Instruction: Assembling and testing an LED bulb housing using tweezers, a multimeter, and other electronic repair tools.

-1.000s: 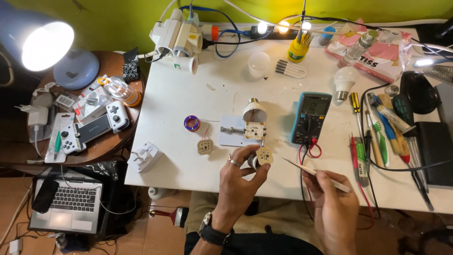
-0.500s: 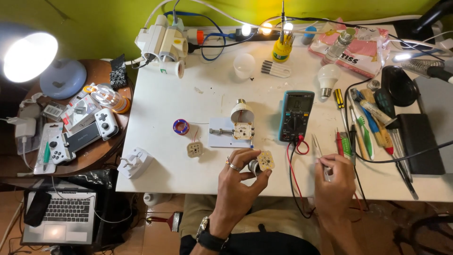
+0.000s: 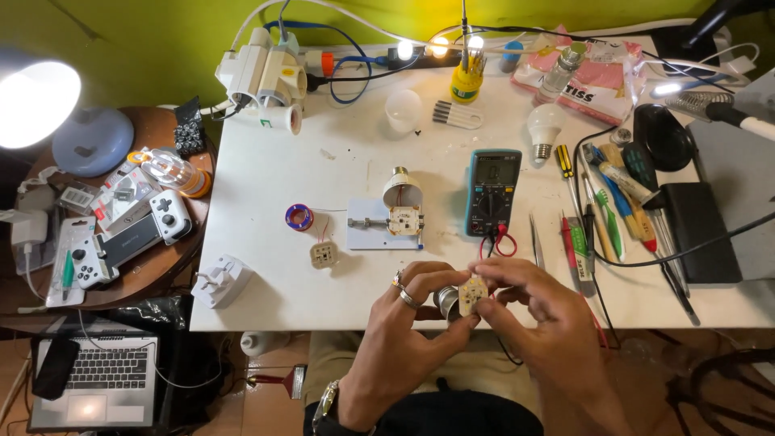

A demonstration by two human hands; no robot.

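Note:
Both my hands meet at the table's front edge on a small bulb base (image 3: 449, 300), metal-coloured, with a pale round circuit disc (image 3: 472, 292) on its end. My left hand (image 3: 401, 327), with rings on two fingers, grips the base from the left. My right hand (image 3: 542, 316) pinches the disc from the right. Thin metal tweezers (image 3: 534, 241) lie loose on the white table (image 3: 274, 186), just beyond my right hand. A teal multimeter (image 3: 492, 192) with red and black leads sits behind the hands.
A white plate (image 3: 365, 234) carries an opened bulb housing (image 3: 402, 194). Nearby lie a round board (image 3: 323, 254) and a purple solder spool (image 3: 299, 216). Screwdrivers and pens (image 3: 613, 206) line the right. A white bulb (image 3: 546, 125), power strip (image 3: 266, 69) and side table (image 3: 121, 210) surround.
My right hand set the tweezers down on the table and came left to join the left hand on the bulb base. The view shifted slightly.

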